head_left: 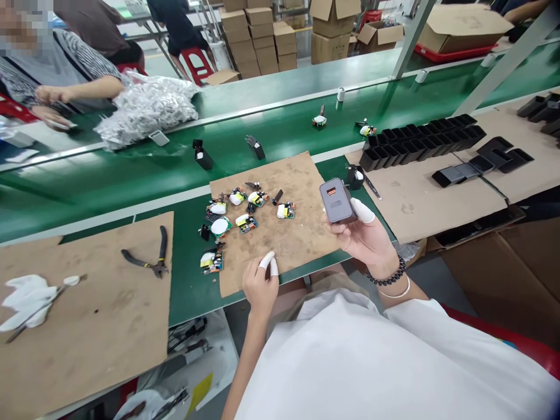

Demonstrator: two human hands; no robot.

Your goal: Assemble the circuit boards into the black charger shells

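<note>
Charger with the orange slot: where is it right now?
In the head view, right of centre, the charger is in the person's right hand, by the right edge of the middle brown board.

The plastic adapter [338, 205] looks matt, the cardboard sheet [301, 175] dull, the belt [289, 125] glossy.

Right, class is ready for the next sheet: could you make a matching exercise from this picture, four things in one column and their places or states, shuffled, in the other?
Things
1. right hand
2. left hand
3. pliers
4. pile of clear plastic

Places or states
A. at the near edge of the middle cardboard sheet
B. beside a co-worker's arm
C. holding a grey-faced block
D. lying on the left cardboard sheet, handles spread

Right pairs: 1-C; 2-A; 3-D; 4-B
</note>
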